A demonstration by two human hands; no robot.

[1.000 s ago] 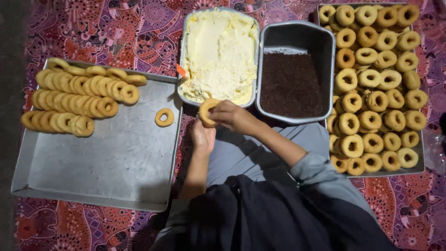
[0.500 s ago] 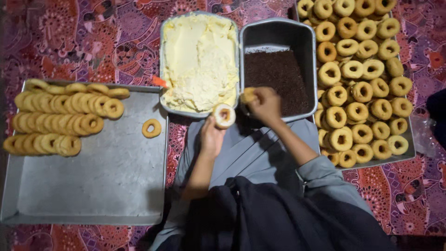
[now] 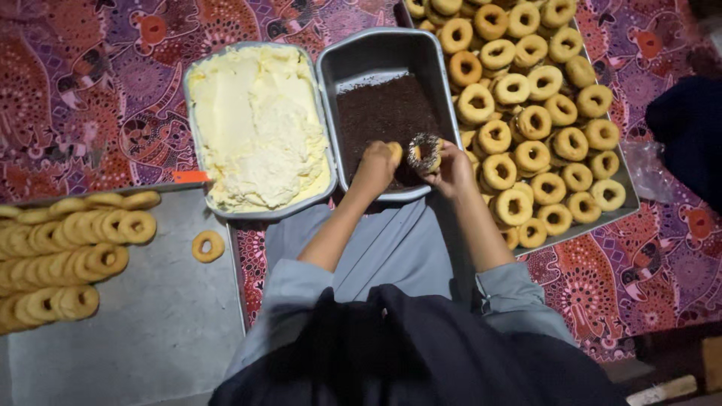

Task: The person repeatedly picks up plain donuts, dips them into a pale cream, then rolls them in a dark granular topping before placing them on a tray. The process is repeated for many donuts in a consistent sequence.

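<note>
While left grip (image 3: 374, 169) hovers (curled), right grip (image 3: 450, 167) pinches sprinkled doughnut (image 3: 425, 153).

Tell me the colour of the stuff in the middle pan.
Dark brown, like chocolate sprinkles, in the grey metal pan; head view.

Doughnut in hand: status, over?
Right hand holds sprinkle-coated doughnut over sprinkle pan. Left hand holds another piece, unclear. Nothing in the way.
</note>
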